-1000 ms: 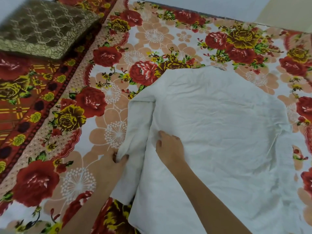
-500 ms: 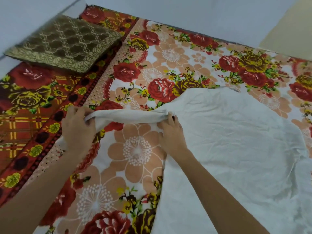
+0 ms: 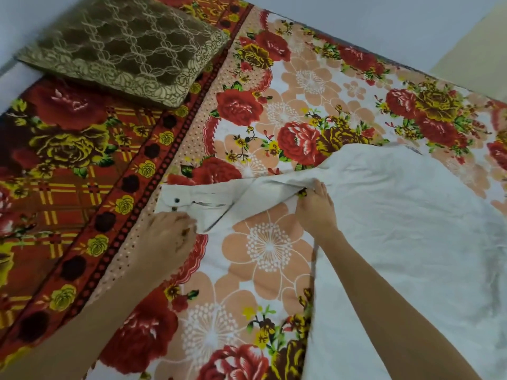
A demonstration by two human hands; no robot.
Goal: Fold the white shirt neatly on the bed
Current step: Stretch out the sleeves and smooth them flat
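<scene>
The white shirt (image 3: 406,229) lies spread on the right half of the bed. Its left sleeve (image 3: 219,200) is stretched out flat to the left, ending in a cuff with dark buttons. My left hand (image 3: 167,237) grips the lower edge of that cuff. My right hand (image 3: 315,209) presses and pinches the cloth where the sleeve meets the shirt's body. Both forearms reach in from the bottom of the view.
A floral bedsheet (image 3: 269,248) with red roses and peach flowers covers the bed. A brown lace-patterned pillow (image 3: 123,48) lies at the far left corner. Beyond the bed's far edge is a pale floor (image 3: 384,26).
The sleeve, first folded alongside the shirt, has been pulled out to the left and laid flat. My left hand moved left with the cuff; my right hand shifted to the shoulder seam.
</scene>
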